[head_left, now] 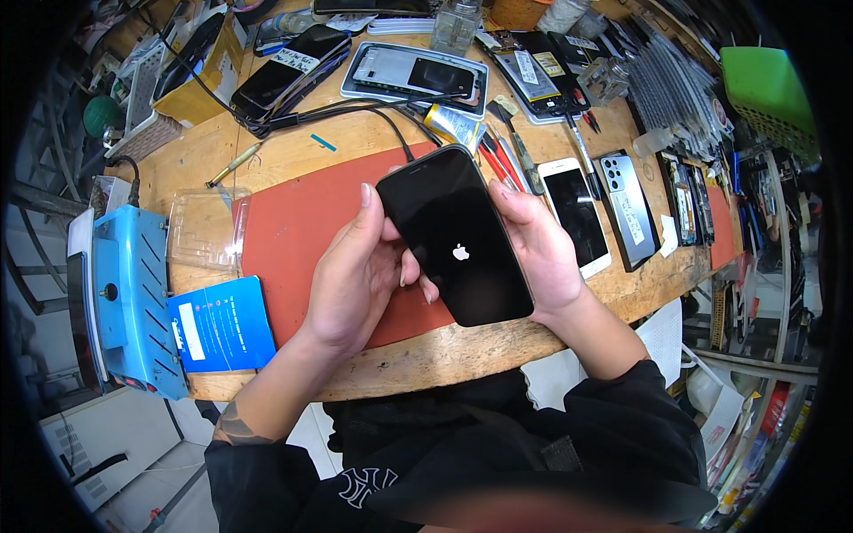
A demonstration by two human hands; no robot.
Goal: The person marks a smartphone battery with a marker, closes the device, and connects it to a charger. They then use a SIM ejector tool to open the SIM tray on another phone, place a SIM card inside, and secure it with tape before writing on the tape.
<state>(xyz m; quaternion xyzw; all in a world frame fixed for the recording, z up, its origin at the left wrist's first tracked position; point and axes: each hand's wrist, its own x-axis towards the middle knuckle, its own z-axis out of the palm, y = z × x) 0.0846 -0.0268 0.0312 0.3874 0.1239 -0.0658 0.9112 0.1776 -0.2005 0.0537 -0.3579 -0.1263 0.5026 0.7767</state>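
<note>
A black smartphone [455, 240] is held tilted above the red work mat [289, 231], its dark screen facing up with a small white logo lit in the middle. My left hand [355, 275] is at its left edge, thumb upright against the side and fingers curled partly beneath. Along the right edge my right hand [544, 249] grips it, the thumb near the upper corner and the other fingers hidden behind the phone. A thin black cable [397, 133] runs to the phone's upper end.
Right of the mat lie a white phone [576, 213], a silver phone [628, 209] and opened phones [689, 204]. Red-handled tools [499, 164] and opened devices [413, 75] lie beyond. On the left are a blue box-shaped device [131, 293], a clear plastic tray [206, 231] and a blue booklet [222, 327].
</note>
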